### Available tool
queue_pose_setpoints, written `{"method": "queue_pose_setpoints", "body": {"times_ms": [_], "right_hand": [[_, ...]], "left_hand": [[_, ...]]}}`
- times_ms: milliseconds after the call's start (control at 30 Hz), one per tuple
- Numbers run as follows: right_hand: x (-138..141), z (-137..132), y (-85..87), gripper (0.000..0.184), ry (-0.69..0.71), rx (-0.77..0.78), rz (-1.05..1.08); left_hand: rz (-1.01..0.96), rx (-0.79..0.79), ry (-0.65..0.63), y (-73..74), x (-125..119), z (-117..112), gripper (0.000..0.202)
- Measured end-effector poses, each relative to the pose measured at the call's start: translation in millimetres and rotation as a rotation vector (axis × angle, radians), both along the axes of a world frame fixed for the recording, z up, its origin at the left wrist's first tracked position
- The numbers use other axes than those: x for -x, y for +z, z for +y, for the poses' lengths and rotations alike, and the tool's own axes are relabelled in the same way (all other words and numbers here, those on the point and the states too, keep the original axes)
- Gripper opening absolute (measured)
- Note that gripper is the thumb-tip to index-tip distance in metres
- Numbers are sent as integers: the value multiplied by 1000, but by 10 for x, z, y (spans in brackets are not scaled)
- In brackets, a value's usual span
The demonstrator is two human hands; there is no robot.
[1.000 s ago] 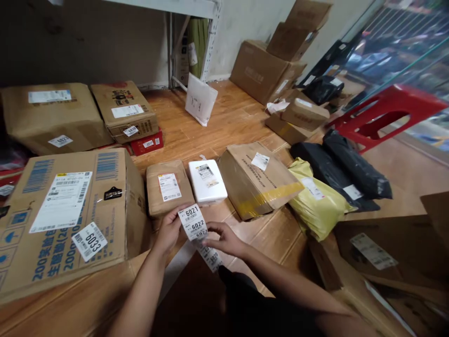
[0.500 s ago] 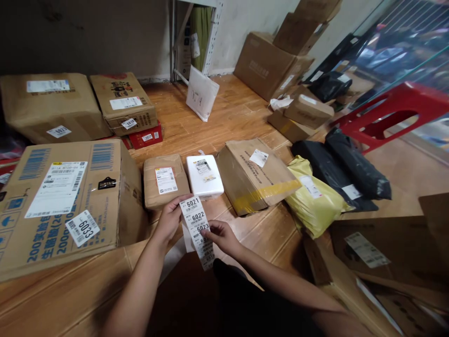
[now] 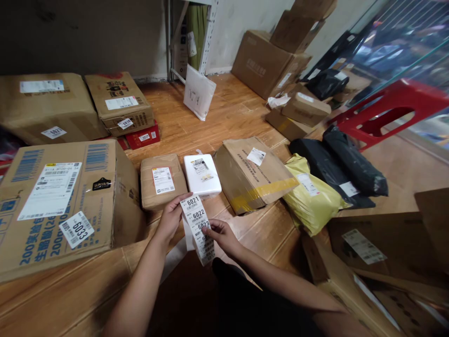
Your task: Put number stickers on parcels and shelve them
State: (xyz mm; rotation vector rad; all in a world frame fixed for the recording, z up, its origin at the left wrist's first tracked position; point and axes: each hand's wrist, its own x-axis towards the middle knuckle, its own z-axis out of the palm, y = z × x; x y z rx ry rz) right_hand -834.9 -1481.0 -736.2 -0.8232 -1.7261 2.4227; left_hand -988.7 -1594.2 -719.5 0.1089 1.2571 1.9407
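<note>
A white strip of numbered labels [image 3: 198, 224] reading 6021, 6022, 6023 hangs between both hands. My left hand [image 3: 170, 219] pinches its upper left edge beside the 6021 label. My right hand [image 3: 223, 236] grips it lower down, near 6023. Just beyond the strip on the wooden floor sit a small brown parcel [image 3: 161, 181] and a white parcel [image 3: 202, 176], each with a shipping label.
A large carton tagged 6033 [image 3: 59, 201] stands at left, more cartons behind it. A taped brown box [image 3: 255, 173], a yellow bag [image 3: 312, 194] and black bags [image 3: 345, 166] lie to the right. A red stool [image 3: 389, 110] and stacked boxes [image 3: 277, 56] stand farther back.
The strip has been straightened from a fold and now hangs flat; my right hand has slid up it toward the 6023 label. The view shifted slightly.
</note>
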Motion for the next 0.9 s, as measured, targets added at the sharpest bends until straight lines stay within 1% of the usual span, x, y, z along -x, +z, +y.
{"method": "queue_pose_setpoints", "body": {"times_ms": [133, 233, 300, 333, 400, 433, 467, 500, 533, 567, 600, 633, 700, 733, 800, 833, 867, 900], "right_hand": [[6, 10, -30, 32, 1, -7, -1], [-10, -34, -94, 33, -15, 1, -3], [-34, -82, -194, 35, -29, 8, -26], [-46, -98, -267, 36, 1, 23, -40], [-58, -74, -457, 40, 104, 90, -60], [-51, -20, -568, 44, 100, 121, -74], [-32, 69, -681, 50, 31, 132, -95], [5, 193, -790, 56, -92, 124, -121], [62, 346, -889, 61, -276, 84, -156], [140, 519, -970, 66, -409, 35, -178], [238, 698, -1031, 70, -476, 5, -184], [353, 871, -1071, 72, -500, -4, -179], [607, 1153, -1092, 72, -452, 33, -138], [730, 1250, -1082, 72, -414, 62, -109], [933, 1365, -1053, 73, -323, 126, -53], [1004, 1396, -1044, 72, -276, 168, -33], [1056, 1420, -1041, 70, -238, 211, -21], [1089, 1443, -1044, 65, -215, 249, -16]], "left_hand": [[-12, -6, -5, 56, 12, 25, 46], [-98, -63, 68, 35, -47, 77, 49], [-95, -9, 95, -54, -144, 119, 52], [-42, 58, 73, -118, -206, 139, 52], [107, 204, -3, -263, -340, 165, 47], [172, 256, -31, -331, -404, 169, 42], [213, 294, -39, -387, -458, 163, 34], [235, 327, -25, -428, -499, 149, 26], [249, 359, -4, -453, -521, 123, 18], [271, 401, 22, -461, -521, 86, 13], [296, 446, 54, -455, -497, 38, 12], [319, 491, 98, -439, -450, -19, 14], [375, 618, 224, -390, -298, -146, 21], [416, 706, 287, -365, -204, -208, 32], [532, 943, 367, -333, -17, -302, 65], [595, 1071, 371, -331, 64, -330, 79], [656, 1178, 350, -340, 133, -342, 85], [706, 1256, 319, -358, 188, -338, 85]]}}
